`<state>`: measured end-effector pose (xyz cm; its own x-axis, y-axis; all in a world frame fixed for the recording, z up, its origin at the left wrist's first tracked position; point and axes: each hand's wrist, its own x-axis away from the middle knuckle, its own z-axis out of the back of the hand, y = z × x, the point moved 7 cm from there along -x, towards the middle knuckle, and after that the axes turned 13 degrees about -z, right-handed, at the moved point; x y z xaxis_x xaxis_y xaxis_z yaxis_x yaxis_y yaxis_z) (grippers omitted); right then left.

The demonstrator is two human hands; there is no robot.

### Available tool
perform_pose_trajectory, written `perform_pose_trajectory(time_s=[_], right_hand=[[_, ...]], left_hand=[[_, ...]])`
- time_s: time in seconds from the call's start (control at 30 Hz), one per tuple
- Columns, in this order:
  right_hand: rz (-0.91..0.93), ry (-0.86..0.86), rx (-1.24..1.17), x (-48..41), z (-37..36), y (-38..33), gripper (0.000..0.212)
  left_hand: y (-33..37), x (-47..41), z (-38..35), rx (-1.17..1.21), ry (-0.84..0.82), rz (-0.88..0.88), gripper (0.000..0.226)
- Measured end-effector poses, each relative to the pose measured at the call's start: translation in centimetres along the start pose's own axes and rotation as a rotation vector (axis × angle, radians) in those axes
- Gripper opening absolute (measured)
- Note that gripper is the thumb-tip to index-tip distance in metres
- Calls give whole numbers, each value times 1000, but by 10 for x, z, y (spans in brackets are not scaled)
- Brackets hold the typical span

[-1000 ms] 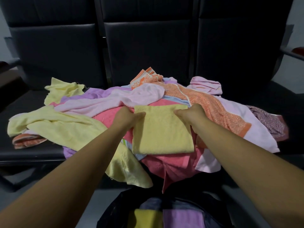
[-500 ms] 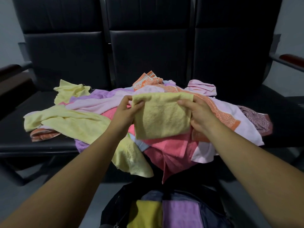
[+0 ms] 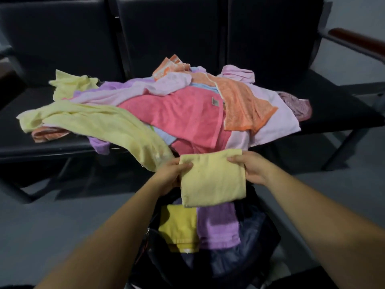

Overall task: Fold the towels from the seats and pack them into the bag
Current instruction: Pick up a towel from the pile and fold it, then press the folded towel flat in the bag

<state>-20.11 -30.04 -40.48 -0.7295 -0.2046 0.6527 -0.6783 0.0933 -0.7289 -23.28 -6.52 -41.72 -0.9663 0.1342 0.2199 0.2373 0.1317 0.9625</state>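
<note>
A folded pale yellow towel (image 3: 212, 180) hangs in the air just above the open dark bag (image 3: 256, 232) on the floor. My left hand (image 3: 170, 176) pinches its upper left corner and my right hand (image 3: 250, 167) pinches its upper right corner. Inside the bag lie a folded yellow towel (image 3: 179, 228) and a folded purple towel (image 3: 218, 228). On the black seats (image 3: 337, 107) behind, a heap of unfolded towels spreads out, with a pink towel (image 3: 179, 115) in the middle, a long pale yellow one (image 3: 100, 122) and an orange one (image 3: 243, 107).
The seat row has black backrests and metal legs (image 3: 343, 147). A brown armrest (image 3: 354, 41) juts out at the upper right. Grey floor (image 3: 52, 226) surrounds the bag. A lilac towel (image 3: 275, 119) hangs over the seat's front edge.
Both hands lifted the folded yellow towel off the heap and brought it down and towards me, over the open bag. The view tilted downward.
</note>
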Motion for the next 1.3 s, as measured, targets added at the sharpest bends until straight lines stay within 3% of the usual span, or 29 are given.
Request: perform_pose_trajectory(time_s=[0.4,0.47,0.6,0.7,0.77,0.83,0.93,1.13,1.3], right_hand=[[-507,186,163,-95,73,167,30],[-572,217,186,-111,82,186,31],[-586,314,231,-137,96,207,39],[-506,454,273,-150,104,209,26],[-488,500,381,-151,105,204,34],[-497,477,493,-147,100,191,27],[-480,355,457,-132,85,159,30],[-317,215,493,-91,34,55,13],[-218,-52,568,-37,-23,-36,14]], left_hand=[[-179,-13,3,-141,25,367,20],[-205,-21,7,-180,37,412,30],[-247,-31,12,-211,125,491,68],[-260,-39,13,-246,233,469,59],[-253,-46,16,-435,213,406,51],[-237,-50,21,-636,154,369,38],[-198,-52,22,-706,58,279,14],[-77,-58,6,-711,-52,54,14],[38,-55,-12,-792,-141,-132,15]])
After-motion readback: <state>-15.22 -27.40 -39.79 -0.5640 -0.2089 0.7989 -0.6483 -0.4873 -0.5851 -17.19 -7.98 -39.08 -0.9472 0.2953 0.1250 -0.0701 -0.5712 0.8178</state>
